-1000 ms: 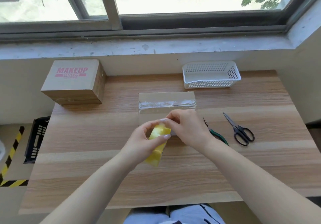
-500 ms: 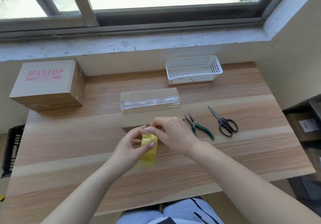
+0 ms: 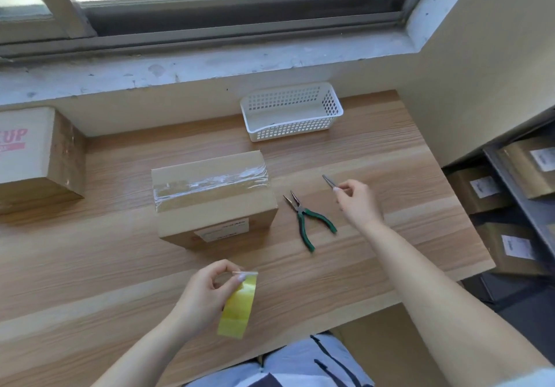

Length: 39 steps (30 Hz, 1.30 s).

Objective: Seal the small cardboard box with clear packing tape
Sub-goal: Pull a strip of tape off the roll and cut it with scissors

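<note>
The small cardboard box [image 3: 210, 197] stands mid-table with one strip of clear tape across its top and a white label on its near side. My left hand [image 3: 204, 293] holds a yellowish roll of packing tape [image 3: 237, 308] on edge near the table's front, thumb and finger pinching the loose tape end at the top of the roll. My right hand [image 3: 357, 203] is to the right of the box, curled over the scissors [image 3: 329, 181]; only the blade tip shows beyond my fingers.
Green-handled pliers [image 3: 309, 221] lie between the box and my right hand. A white perforated basket [image 3: 291, 113] sits at the back. A larger printed carton [image 3: 30, 158] stands at the far left. Shelves with labelled boxes [image 3: 510, 206] are beyond the table's right edge.
My right hand let go of the tape roll and moved right onto the scissors. My left hand drew the roll back toward the front edge. The view swung to the right.
</note>
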Motion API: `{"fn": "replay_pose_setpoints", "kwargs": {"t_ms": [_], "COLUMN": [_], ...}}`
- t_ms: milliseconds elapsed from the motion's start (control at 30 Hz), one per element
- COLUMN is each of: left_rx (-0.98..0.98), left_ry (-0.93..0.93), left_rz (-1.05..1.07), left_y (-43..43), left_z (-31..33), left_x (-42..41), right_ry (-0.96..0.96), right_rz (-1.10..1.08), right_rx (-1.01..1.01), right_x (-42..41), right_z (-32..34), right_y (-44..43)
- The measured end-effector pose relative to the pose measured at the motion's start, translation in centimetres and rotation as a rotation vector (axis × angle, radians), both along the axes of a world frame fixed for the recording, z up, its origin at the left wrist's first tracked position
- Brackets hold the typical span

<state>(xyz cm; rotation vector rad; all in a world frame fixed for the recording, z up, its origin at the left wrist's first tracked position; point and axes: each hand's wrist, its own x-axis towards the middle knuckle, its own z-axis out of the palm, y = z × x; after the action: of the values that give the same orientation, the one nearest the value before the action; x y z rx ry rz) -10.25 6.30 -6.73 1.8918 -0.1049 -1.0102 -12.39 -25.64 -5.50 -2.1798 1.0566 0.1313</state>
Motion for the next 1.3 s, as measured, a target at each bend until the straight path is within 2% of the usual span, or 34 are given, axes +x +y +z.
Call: {"fn": "replay_pose_setpoints", "kwargs": {"t_ms": [133, 233, 433, 567, 700, 867, 967, 1167, 1300], "left_rx": [0.022, 0.035, 0.113, 0.091, 0.126, 0.200, 0.183, 0.209, 0.200], "left_ry": [0.003, -0.002, -0.106, -0.136, -0.223, -0.387, -0.491, -0.429, -0.387], "left_rz": [-0.036, -0.049, -0.103, -0.076, -0.102, -0.157, -0.193, -0.084, -0.027], "left_y": [-0.6, -1.1, -1.9, -3.3, -4.1, -4.6, -4.5, -4.8, -4.8], "left_z": [-0.9, -1.6, -3.3, -2.8, -2.8, -2.5, -2.1, -2.0, -1.9], "left_x": [0.2, 0.3, 1.0, 1.7, 2.7, 3.2, 2.9, 3.0, 2.5], "right_ry": [0.281, 0.408, 0.492, 0.566, 0.569, 0.606, 0.552, 0.405, 0.415], "right_rz": [-0.090, -0.075, 0.038, 0.135, 0.204, 0.156, 0.091, 0.053, 0.104], "right_rx": [-0.090, -0.116, -0.163, -0.254, -0.339, -0.170, -0.097, -0.047, 0.008], "right_x": [-2.3, -3.2, -1.9, -1.2, -0.5, 0.0, -0.1, -2.4, -3.2], "right_z": [-2.8, -4.2, -6.2, -7.1, -7.5, -7.5, -7.0, -5.7, -6.1], "right_y": [-4.8, -6.2, -6.5, -6.7, -6.9, -6.4, -6.1, -5.5, -3.5]}}
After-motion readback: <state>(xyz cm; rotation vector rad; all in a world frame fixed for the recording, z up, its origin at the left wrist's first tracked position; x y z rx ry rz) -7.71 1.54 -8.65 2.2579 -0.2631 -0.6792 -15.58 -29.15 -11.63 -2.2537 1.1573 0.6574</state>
